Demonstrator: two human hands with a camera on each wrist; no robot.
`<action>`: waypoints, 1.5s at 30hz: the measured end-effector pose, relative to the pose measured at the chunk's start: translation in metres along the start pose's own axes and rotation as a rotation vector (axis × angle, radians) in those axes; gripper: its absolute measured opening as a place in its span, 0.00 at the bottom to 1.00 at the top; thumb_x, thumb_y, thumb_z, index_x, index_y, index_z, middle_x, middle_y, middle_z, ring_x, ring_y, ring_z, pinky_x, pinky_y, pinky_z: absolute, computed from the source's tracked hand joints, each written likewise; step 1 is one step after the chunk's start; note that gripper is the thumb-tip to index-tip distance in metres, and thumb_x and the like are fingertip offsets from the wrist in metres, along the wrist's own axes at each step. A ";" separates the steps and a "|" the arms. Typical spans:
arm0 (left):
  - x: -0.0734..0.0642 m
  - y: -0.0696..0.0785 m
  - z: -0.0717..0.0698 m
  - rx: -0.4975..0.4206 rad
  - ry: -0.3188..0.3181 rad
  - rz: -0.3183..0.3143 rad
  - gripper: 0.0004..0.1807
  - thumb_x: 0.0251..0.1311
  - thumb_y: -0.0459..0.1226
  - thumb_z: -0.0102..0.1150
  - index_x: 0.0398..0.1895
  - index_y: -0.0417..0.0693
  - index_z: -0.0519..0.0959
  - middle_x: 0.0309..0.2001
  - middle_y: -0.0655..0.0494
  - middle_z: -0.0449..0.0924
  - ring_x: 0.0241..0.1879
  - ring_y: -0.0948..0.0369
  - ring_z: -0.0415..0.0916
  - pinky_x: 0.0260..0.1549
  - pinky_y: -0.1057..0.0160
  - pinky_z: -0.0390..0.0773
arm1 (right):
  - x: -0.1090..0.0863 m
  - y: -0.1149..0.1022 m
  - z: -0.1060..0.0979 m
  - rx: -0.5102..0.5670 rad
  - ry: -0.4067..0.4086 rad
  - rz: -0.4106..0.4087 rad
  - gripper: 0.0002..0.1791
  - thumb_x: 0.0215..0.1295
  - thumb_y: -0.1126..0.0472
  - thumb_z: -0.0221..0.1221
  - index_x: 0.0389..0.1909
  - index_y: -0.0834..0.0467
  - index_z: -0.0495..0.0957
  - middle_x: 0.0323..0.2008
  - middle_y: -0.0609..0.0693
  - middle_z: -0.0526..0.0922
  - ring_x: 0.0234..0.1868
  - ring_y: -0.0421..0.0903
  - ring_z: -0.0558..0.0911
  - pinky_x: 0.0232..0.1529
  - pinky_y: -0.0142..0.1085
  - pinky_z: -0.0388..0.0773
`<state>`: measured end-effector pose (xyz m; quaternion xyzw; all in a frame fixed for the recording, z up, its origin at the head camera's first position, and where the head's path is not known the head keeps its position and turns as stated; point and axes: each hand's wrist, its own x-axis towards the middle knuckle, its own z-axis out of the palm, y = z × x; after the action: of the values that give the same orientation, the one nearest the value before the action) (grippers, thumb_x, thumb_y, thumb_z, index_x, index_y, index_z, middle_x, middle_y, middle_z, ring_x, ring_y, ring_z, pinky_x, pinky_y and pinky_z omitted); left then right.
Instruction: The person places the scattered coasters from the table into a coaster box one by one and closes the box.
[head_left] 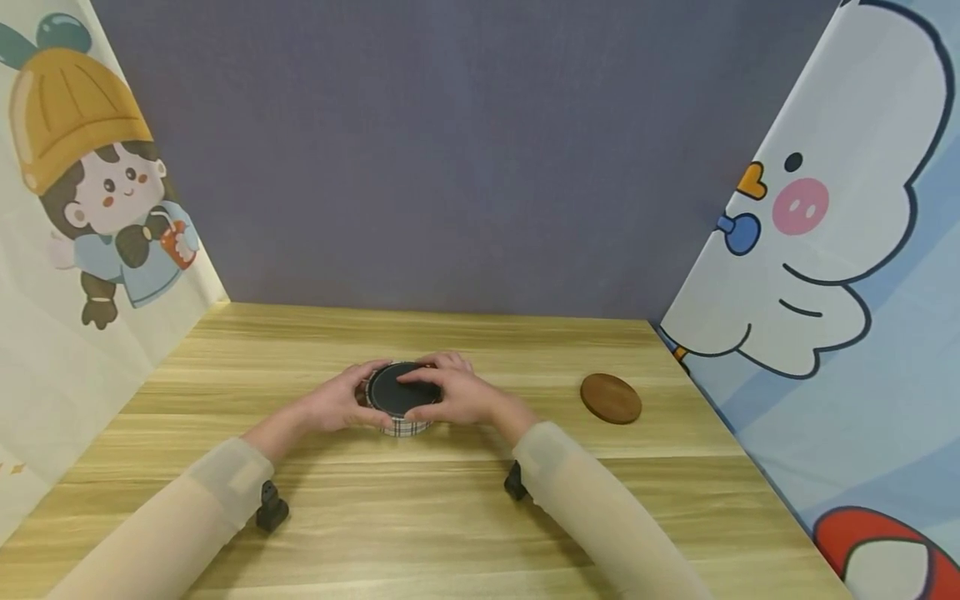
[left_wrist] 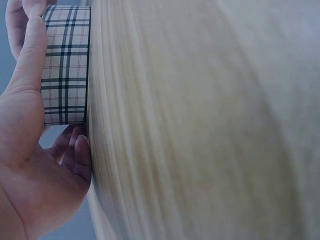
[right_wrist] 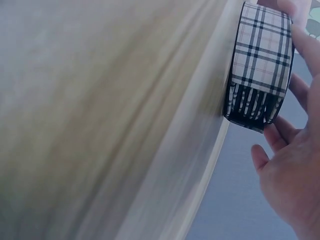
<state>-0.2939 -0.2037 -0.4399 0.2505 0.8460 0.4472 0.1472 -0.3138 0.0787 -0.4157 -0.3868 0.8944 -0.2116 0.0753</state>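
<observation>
A low round box with a black top [head_left: 390,390] and plaid side sits on the wooden table. My left hand [head_left: 333,403] holds it from the left, its thumb along the near side and its fingers round the far left. From the right, my right hand [head_left: 468,397] grips it, thumb and index finger at the black top, other fingers behind. The left wrist view shows the plaid wall [left_wrist: 66,75] upright on the table. In the right wrist view, the box's side [right_wrist: 262,47] has a dark ribbed section [right_wrist: 249,104] near the right fingertips.
A round brown wooden disc [head_left: 611,398] lies on the table to the right. Behind the table [head_left: 390,533] stands a grey panel [head_left: 450,158]. Cartoon-printed panels rise at the left [head_left: 45,375] and right [head_left: 825,300] edges.
</observation>
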 end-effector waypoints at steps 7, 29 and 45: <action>0.000 0.001 0.000 -0.044 -0.003 -0.013 0.61 0.64 0.46 0.81 0.89 0.40 0.49 0.78 0.27 0.64 0.66 0.45 0.81 0.58 0.57 0.83 | 0.002 0.000 0.002 -0.008 -0.004 0.022 0.31 0.79 0.35 0.62 0.79 0.34 0.74 0.86 0.50 0.61 0.84 0.55 0.58 0.83 0.60 0.55; -0.002 -0.002 -0.003 0.042 0.008 -0.002 0.63 0.62 0.54 0.81 0.89 0.41 0.51 0.78 0.27 0.63 0.69 0.40 0.77 0.58 0.59 0.81 | 0.003 -0.004 0.003 0.015 -0.006 0.092 0.30 0.77 0.36 0.65 0.76 0.34 0.77 0.81 0.44 0.69 0.80 0.52 0.61 0.82 0.59 0.57; 0.001 0.003 0.000 -0.006 0.004 0.005 0.59 0.64 0.46 0.81 0.89 0.40 0.52 0.77 0.29 0.67 0.66 0.44 0.80 0.59 0.57 0.81 | 0.002 -0.005 0.003 0.033 -0.006 0.121 0.30 0.77 0.36 0.65 0.76 0.34 0.78 0.81 0.44 0.70 0.75 0.52 0.64 0.78 0.58 0.59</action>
<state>-0.2938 -0.2020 -0.4370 0.2513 0.8443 0.4504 0.1453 -0.3109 0.0733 -0.4160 -0.3314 0.9123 -0.2202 0.0968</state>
